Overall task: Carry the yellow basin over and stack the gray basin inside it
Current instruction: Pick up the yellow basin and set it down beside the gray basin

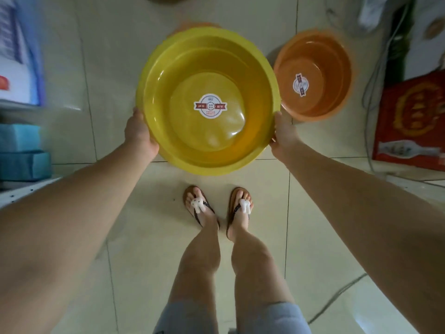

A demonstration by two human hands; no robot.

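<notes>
Holding the yellow basin (207,102) up off the tiled floor (265,213), both bare hands clamped on its rim. Left hand (139,133) grips the rim at about 8 o'clock of the basin, thumb on top of the edge, fingers curled under and hidden. Right hand (284,133) grips at about 4 o'clock, same kind of hold, thumb over the rim, fingers out of sight beneath. Basin sits mouth-up, roughly level, round sticker (210,106) on its inner bottom. It hangs in the upper centre of view, 12 o'clock from the feet in flip-flops (216,208).

Orange basin (313,75) rests on the floor at 3 o'clock of the yellow one, just beside it, mouth-up, its own sticker inside. An orange edge (192,26) peeks out behind the yellow rim at 12 o'clock; cannot tell what it is. Red box (409,121) at far 3 o'clock of frame, cables (368,97) running past it. Blue boxes (21,150) stacked at 9 o'clock. No gray basin identifiable; edges blurred.
</notes>
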